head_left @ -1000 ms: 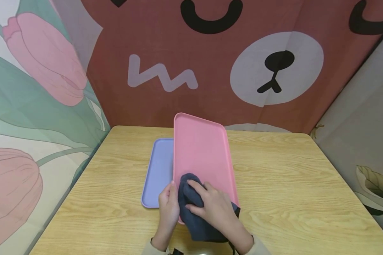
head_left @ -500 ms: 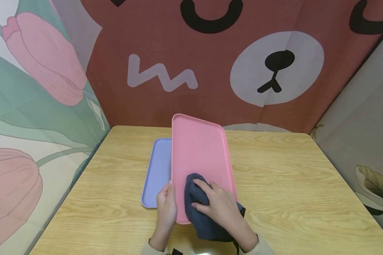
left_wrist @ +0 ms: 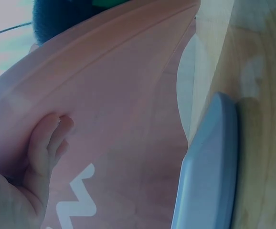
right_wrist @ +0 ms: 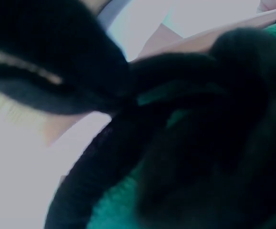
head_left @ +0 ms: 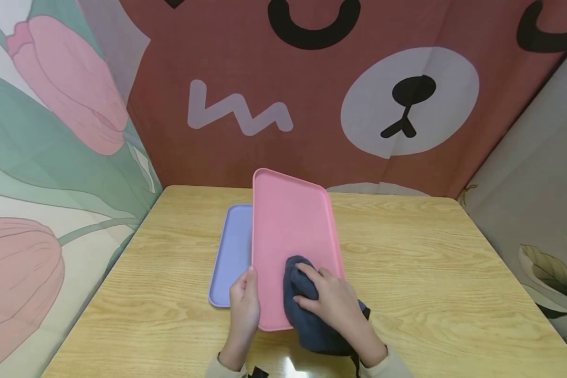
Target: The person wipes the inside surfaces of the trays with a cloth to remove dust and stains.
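A pink rectangular tray [head_left: 290, 226] is held tilted above the table, its raised rim facing up. My left hand [head_left: 244, 304] grips its left edge near the lower corner, thumb at the rim and fingers behind, as the left wrist view shows the fingers [left_wrist: 47, 138] against the underside. My right hand [head_left: 333, 304] pinches a bunched dark grey-blue cloth [head_left: 307, 320] and presses it on the lower right part of the tray's face. In the right wrist view the cloth [right_wrist: 114, 205] looks dark with green patches and hides most of the hand.
A blue-purple tray [head_left: 229, 257] lies on the wooden table [head_left: 430, 273], partly covered by the pink one. Behind the table hangs a brown cloth backdrop [head_left: 236, 52] with a bear face. Patterned cloths hang at both sides.
My right hand and the cloth have slid rightward across the pink tray from its left edge. The pink tray and my left hand have shifted slightly left.
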Available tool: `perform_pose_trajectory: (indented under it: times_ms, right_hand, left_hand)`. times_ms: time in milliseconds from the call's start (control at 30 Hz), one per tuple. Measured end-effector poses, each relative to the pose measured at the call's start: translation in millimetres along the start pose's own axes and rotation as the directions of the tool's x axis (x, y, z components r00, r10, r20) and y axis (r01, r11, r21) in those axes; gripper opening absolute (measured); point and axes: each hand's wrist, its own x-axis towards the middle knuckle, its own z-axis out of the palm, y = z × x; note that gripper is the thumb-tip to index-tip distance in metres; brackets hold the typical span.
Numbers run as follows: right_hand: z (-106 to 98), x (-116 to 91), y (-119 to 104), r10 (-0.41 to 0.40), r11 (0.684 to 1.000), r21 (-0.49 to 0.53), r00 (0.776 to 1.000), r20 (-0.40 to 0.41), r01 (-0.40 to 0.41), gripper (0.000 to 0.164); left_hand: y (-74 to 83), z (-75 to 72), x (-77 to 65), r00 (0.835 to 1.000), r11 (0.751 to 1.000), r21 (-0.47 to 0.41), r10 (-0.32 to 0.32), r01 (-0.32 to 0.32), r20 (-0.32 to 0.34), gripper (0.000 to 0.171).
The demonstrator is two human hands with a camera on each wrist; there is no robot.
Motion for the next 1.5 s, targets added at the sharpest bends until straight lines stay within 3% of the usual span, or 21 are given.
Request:
perform_pose_trajectory:
  times_ms: [667, 1167, 1500]
  right_hand:
    - [4.2, -3.0, 35.8, 0.17, 0.985, -0.019, 0.982, 0.087, -0.169, 0.058]
    - [7.4, 0.1, 58.5, 0.302, 0.953, -0.039, 0.94, 0.161, -0.3, 0.06]
    - [6.9, -0.5, 62.0, 0.327, 0.942, 0.006, 0.923, 0.204, -0.335, 0.061]
  left_hand:
    - [6.6, -3.3, -0.6, 1.0, 1.0, -0.013, 0.0, 0.0, 0.022, 0.037]
    - [8.0, -5.4, -1.6, 0.999, 1.0, 0.014, 0.016, -0.016, 0.028, 0.037]
    - [4.9, -5.8, -1.6, 0.998, 0.998, 0.032, 0.057, -0.058, 0.028, 0.038]
